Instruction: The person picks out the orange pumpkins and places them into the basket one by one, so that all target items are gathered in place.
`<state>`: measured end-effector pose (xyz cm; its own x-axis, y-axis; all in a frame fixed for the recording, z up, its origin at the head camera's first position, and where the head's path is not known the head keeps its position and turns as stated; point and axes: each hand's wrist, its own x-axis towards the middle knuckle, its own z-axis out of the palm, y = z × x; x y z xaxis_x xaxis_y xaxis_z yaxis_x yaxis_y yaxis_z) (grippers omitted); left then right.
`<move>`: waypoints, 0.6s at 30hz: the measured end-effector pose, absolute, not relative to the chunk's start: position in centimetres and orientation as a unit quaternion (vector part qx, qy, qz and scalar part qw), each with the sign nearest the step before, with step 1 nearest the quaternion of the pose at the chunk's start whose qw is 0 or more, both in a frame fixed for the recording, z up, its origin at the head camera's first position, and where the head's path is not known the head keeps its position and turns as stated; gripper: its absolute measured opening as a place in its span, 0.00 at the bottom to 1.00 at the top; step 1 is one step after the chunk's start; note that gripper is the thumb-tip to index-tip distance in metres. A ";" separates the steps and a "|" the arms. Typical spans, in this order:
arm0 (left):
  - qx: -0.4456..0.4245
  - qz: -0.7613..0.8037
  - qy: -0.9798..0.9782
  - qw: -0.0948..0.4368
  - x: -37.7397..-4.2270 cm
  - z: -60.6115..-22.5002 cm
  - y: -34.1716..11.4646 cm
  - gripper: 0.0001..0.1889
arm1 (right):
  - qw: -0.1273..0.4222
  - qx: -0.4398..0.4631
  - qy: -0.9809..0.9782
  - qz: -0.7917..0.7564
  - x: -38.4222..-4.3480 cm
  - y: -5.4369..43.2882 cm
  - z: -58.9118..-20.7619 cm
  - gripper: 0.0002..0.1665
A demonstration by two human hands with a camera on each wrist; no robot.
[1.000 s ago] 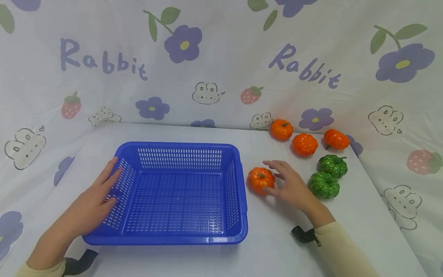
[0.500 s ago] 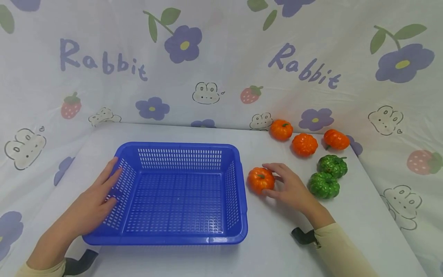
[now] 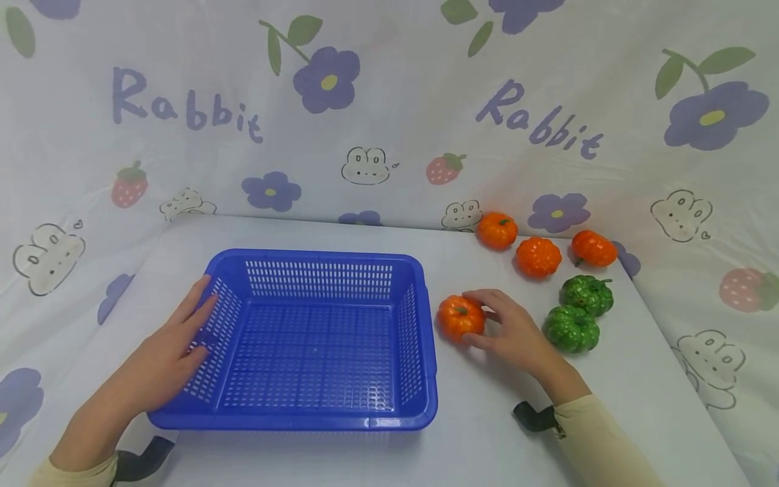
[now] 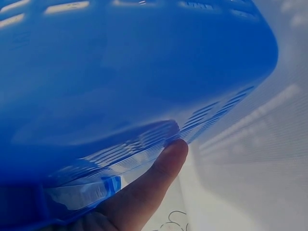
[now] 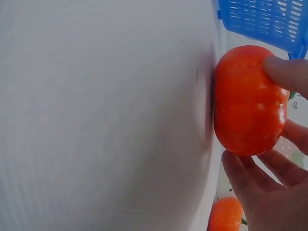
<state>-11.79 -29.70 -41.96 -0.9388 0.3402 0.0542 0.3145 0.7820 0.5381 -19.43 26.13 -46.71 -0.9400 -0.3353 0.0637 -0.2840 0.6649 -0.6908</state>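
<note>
A blue plastic basket point(image 3: 292, 424) with slotted walls stands on the white table. My left hand point(image 3: 159, 368) rests against its left side, fingers fairly straight over the rim. One of that hand's digits point(image 4: 166, 166) touches the basket's outside in the left wrist view. Just right of the basket, a small orange pumpkin point(image 3: 458, 319) sits on the table. My right hand point(image 3: 514, 335) holds it from the right, thumb at the near side and fingers at the far side. In the right wrist view, the thumb point(image 5: 288, 74) lies on the pumpkin point(image 5: 248, 106), with fingers around its opposite side.
Three more orange pumpkins, one of them point(image 3: 538, 257) in the middle, lie at the back right. Two green pumpkins point(image 3: 572, 329) touch each other in front of them. A printed cloth point(image 3: 402, 81) hangs behind the table.
My right hand's thumb and fingers have drawn in around the orange pumpkin. The left hand and basket keep their places. The head view has shifted slightly.
</note>
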 end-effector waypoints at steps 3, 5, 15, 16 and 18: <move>0.172 0.281 0.944 0.026 -11.8 -42.0 -29.8 0.40 | 0.032 -0.170 0.910 -0.376 -19.3 26.2 -46.6 0.42; 0.171 0.279 0.945 0.026 -11.7 -41.9 -29.8 0.40 | 0.030 -0.172 0.908 -0.380 -19.3 26.2 -46.5 0.42; 0.171 0.286 0.942 0.033 -11.8 -41.6 -29.6 0.39 | 0.023 -0.168 0.909 -0.381 -19.2 26.3 -46.0 0.41; 0.172 0.285 0.942 0.034 -11.9 -41.6 -29.6 0.39 | 0.022 -0.167 0.909 -0.382 -19.2 26.3 -46.0 0.41; 0.173 0.285 0.942 0.035 -11.9 -41.5 -29.7 0.39 | 0.022 -0.163 0.910 -0.381 -19.2 26.3 -46.0 0.42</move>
